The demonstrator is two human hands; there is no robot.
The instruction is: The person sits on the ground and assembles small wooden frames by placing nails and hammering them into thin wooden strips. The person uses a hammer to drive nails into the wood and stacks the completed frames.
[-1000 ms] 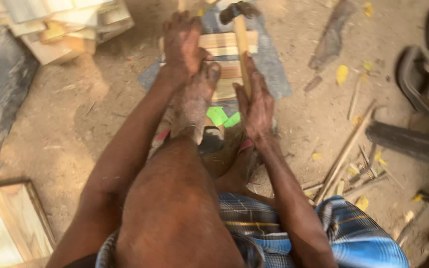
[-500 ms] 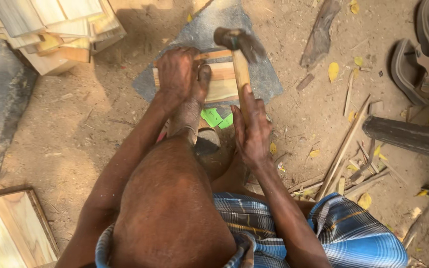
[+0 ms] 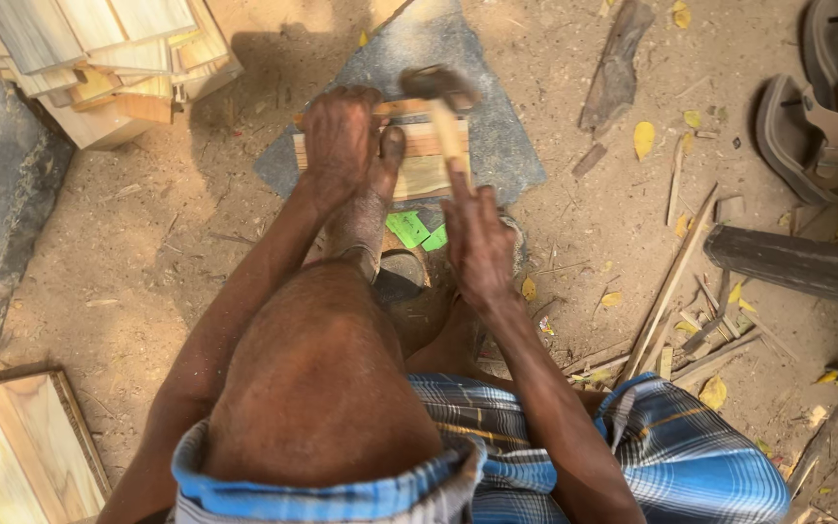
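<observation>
My right hand grips the wooden handle of a hammer, whose dark metal head is low over a small slatted wooden piece. That piece lies on a flat grey stone slab on the dirt. My left hand is closed at the left end of the slats, fingers pinched together; what it pinches is hidden. My bare foot presses on the slats beside that hand. Green scraps lie near the heel.
A stack of cut wooden boards sits at the top left beside a dark slab. A wooden panel lies at the bottom left. Sandals, a dark bar and loose sticks are scattered on the right.
The hammer head has come down and forward toward the slats. My left hand has stayed at the left end of the piece, and the view has shifted slightly.
</observation>
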